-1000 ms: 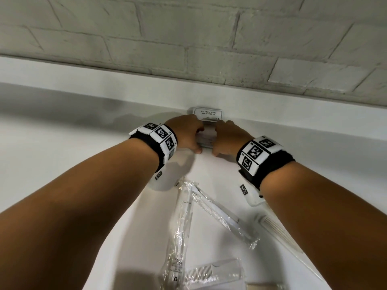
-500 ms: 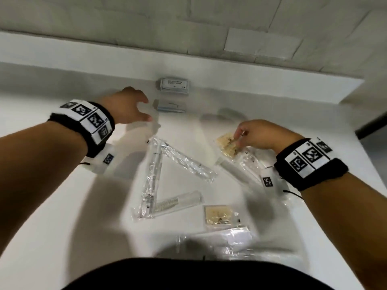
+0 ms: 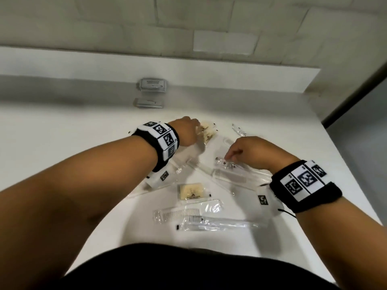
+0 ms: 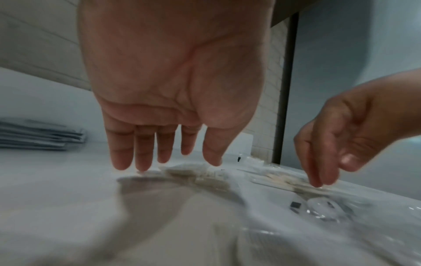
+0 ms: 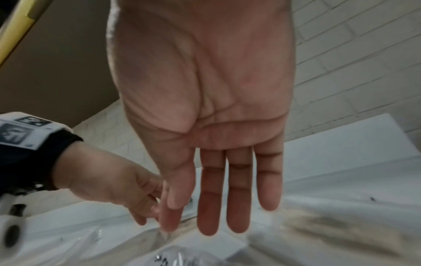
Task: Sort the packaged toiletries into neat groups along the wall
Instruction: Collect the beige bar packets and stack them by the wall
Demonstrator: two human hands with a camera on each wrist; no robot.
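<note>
Two grey sachet stacks (image 3: 152, 85) (image 3: 148, 103) lie by the wall; the left wrist view shows them as a pile (image 4: 41, 135). My left hand (image 3: 188, 130) reaches down with straight fingers (image 4: 141, 158) onto a tan packet (image 3: 208, 132) (image 4: 196, 173). My right hand (image 3: 234, 155) is spread flat, palm down (image 5: 218, 221), its fingertips touching a clear packet (image 3: 225, 164). Neither hand holds anything. A second tan packet (image 3: 191, 191) lies nearer me.
Clear-wrapped combs (image 3: 182, 213) (image 3: 228, 176) and a toothbrush packet (image 3: 219, 222) are scattered across the white counter (image 3: 62, 126) in front of me. The counter's right edge (image 3: 343, 155) drops off beside a dark frame. The brick wall (image 3: 188, 24) runs along the back.
My left hand left the sachets by the wall and came right onto the tan packet. My right hand let go of that packet and dropped to a clear one.
</note>
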